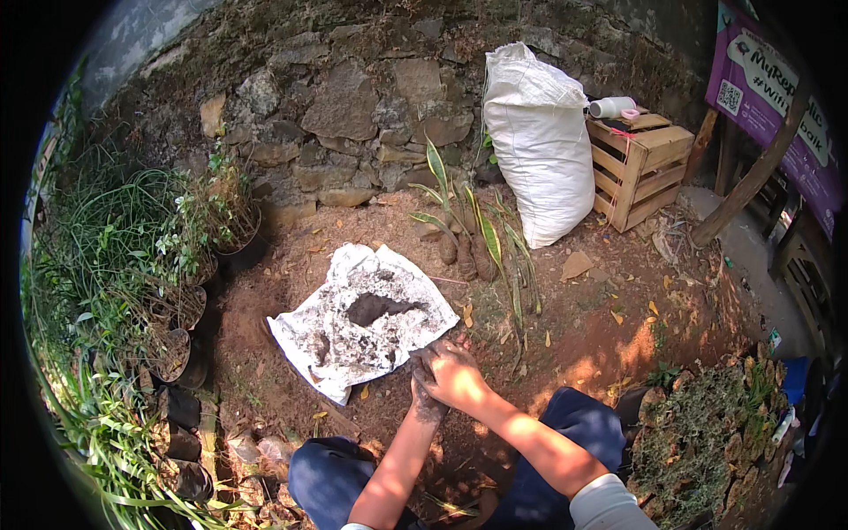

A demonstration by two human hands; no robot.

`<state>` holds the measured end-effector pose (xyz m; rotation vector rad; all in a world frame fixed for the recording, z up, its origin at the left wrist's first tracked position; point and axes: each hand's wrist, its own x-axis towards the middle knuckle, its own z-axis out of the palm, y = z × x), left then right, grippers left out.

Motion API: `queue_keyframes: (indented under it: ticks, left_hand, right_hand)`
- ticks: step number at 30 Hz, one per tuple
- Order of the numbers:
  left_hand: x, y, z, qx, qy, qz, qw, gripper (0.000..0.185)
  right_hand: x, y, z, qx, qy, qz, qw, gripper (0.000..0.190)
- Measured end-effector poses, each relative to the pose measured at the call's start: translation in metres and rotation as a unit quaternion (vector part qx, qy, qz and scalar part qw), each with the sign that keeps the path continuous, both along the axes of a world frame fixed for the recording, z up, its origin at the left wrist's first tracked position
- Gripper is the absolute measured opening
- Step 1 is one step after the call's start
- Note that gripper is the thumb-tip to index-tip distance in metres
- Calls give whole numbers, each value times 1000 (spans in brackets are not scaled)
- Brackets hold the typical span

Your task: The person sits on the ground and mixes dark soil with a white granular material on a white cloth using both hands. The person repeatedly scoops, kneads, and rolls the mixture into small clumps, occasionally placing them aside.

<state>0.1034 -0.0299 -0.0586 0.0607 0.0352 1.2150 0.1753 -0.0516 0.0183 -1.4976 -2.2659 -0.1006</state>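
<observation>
My left hand (424, 389) and my right hand (456, 372) are pressed together, the right lying over the left. Dark soil coats the left hand and wrist. Whether anything is between the palms is hidden. Just beyond them, a white woven sack sheet (338, 305) is spread on the ground, its near right corner close to my fingers. A small heap of dark soil (371, 309) lies on its middle, with smears and crumbs around it. Several snake plants (457, 215) with bulky brown root balls (466, 262) rest behind the sheet to the right.
A tall, filled white woven sack (540, 146) leans by a wooden slatted crate (639, 169), which bears a white bottle (611, 106). Potted plants (228, 222) line the left side. A stone wall (344, 99) rises behind. At right hang a purple printed banner (762, 119) and a slanting wooden pole (748, 182).
</observation>
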Motion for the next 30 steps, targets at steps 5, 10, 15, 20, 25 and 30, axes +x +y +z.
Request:
queue_keyframes:
  ticks: [5,10,15,20,25,30]
  left_hand:
    - [-4,-11,33,46,61,-43,996,62]
    - [0,-1,1,-35,129,-53,990,64]
    - [7,-11,30,28,143,-136,980,64]
    - [2,3,9,35,4,-21,999,54]
    - [-9,5,26,-112,156,6,981,48]
    - [-15,7,14,-79,166,-8,983,43]
  right_hand:
    - [11,15,-28,-25,3,23,999,30]
    - [24,18,-9,-16,318,-9,948,18]
    - [35,32,1,-129,535,-138,824,29]
    - [31,57,-48,-143,585,38,798,24]
    - [21,25,-1,-63,418,-17,906,19]
    - [17,29,-11,-10,443,10,896,16]
